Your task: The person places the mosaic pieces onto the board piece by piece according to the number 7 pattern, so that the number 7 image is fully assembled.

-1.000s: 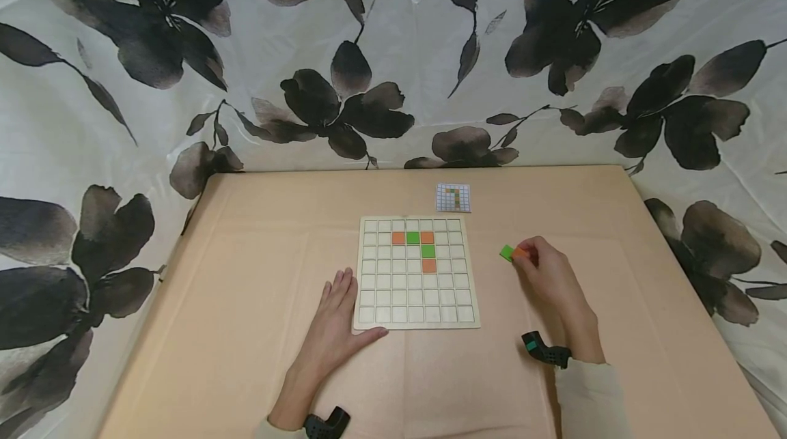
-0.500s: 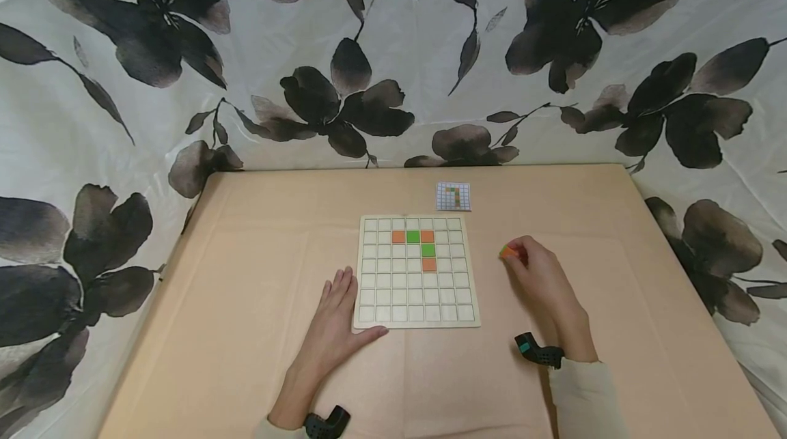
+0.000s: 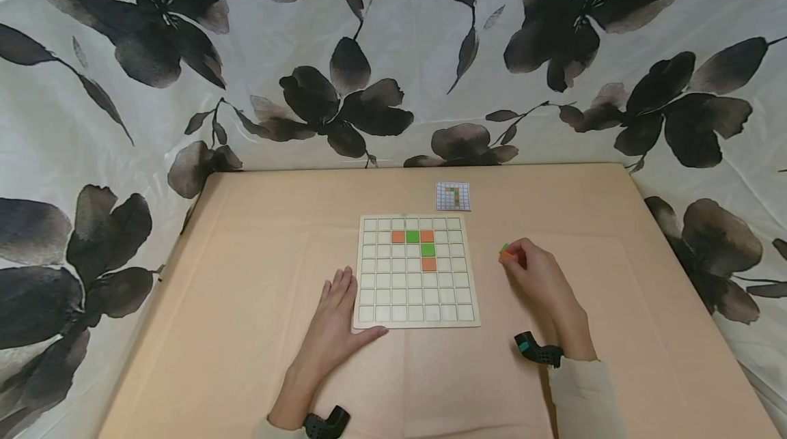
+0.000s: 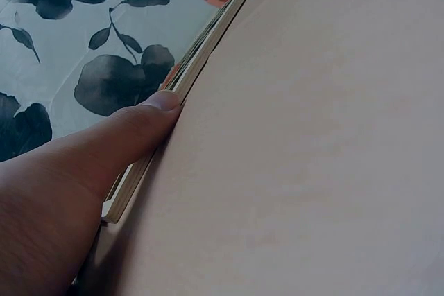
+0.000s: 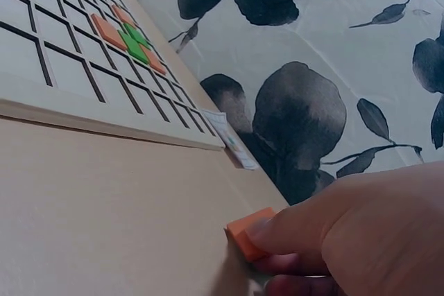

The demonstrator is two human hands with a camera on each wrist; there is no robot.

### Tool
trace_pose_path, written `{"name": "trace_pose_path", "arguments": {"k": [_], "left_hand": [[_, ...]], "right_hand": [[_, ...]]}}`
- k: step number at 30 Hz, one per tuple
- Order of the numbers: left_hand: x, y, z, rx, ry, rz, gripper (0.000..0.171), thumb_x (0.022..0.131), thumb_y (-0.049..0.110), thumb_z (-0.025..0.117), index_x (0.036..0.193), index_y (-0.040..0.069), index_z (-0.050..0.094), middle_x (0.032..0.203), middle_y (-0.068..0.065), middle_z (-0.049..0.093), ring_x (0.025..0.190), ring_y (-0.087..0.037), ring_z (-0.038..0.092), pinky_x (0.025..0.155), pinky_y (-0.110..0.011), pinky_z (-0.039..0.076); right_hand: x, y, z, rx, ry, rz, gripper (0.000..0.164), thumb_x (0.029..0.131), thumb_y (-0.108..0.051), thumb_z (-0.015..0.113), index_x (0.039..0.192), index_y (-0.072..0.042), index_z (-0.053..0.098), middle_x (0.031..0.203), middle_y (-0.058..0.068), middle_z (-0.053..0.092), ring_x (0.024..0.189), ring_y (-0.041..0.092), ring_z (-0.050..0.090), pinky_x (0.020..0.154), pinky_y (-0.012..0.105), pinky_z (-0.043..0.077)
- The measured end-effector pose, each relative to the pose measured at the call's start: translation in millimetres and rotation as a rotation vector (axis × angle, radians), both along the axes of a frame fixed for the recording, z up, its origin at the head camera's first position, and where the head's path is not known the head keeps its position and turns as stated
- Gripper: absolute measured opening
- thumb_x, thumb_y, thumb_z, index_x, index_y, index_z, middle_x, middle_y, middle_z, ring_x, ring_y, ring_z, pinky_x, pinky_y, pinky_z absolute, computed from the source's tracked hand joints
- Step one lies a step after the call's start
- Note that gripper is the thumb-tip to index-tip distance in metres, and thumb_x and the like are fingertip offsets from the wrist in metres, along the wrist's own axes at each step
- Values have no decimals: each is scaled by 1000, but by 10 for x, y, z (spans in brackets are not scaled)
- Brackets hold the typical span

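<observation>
A pale square grid board [image 3: 393, 297] lies on the table, with orange [image 3: 428, 264] and green [image 3: 427, 250] square tiles in several upper cells. My left hand [image 3: 337, 319] rests at its lower left corner, fingers straight along the left side, and the thumb [image 4: 163, 100] touches the bottom edge. Right of the board, my right hand [image 3: 541, 275] pinches an orange square tile [image 5: 246, 233] between thumb and fingers. A green tile [image 3: 504, 248] peeks out just behind the orange one in the head view; most of it is hidden.
Behind the board lies a small card [image 3: 453, 196] printed with a coloured grid pattern. The wooden table [image 3: 233, 255] ends at the back against a white cloth [image 3: 430, 29] with dark flowers.
My right hand has shifted slightly left with the orange tile, which now covers more of the green one. My left hand and the board have stayed put.
</observation>
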State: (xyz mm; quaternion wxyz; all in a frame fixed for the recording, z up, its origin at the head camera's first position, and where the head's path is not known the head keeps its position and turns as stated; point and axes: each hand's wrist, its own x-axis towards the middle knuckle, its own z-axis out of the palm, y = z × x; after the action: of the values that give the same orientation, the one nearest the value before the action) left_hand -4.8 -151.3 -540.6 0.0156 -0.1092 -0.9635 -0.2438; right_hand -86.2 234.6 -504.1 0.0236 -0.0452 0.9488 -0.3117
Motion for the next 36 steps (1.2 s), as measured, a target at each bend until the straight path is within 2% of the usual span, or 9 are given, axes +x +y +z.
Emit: {"name": "trace_pose_path", "arguments": {"k": [10,15,21,30,36], "left_hand": [[-1,1,-2,-2,8,3,115,74,67,76,153,-5,34,165,-19,25,156,-31,18,131,-45,13],[2,2,3,-7,13,0,114,74,67,76,153,-5,34,165,-19,25,156,-31,19,131,-45,14],[-1,2,1,-6,8,3,114,74,67,76,153,-5,34,165,-19,25,156,-31,18,131,-45,14],[-2,3,-6,1,8,3,114,74,66,77,153,-5,34,165,-19,26,156,-31,19,132,-44,13],[-3,3,-9,-3,9,4,114,74,66,77,153,-5,34,164,-19,26,156,-31,19,132,-44,13]], "right_hand": [[-12,-36,-21,-7,-23,36,17,99,-21,63,109,-7,66,92,6,68,81,19,56,71,28,49],[-27,-44,-27,9,-10,35,17,99,-18,64,108,-5,68,92,7,67,81,19,55,69,29,48],[-34,-31,-32,12,-4,5,22,97,-22,67,109,-3,65,86,7,62,77,18,52,64,26,43],[-31,-19,-62,9,14,-64,31,97,-22,66,116,2,60,86,10,61,74,21,53,58,23,44],[-39,-14,-77,31,30,-89,32,97,-16,65,121,5,59,90,12,60,79,23,54,63,25,46]]}}
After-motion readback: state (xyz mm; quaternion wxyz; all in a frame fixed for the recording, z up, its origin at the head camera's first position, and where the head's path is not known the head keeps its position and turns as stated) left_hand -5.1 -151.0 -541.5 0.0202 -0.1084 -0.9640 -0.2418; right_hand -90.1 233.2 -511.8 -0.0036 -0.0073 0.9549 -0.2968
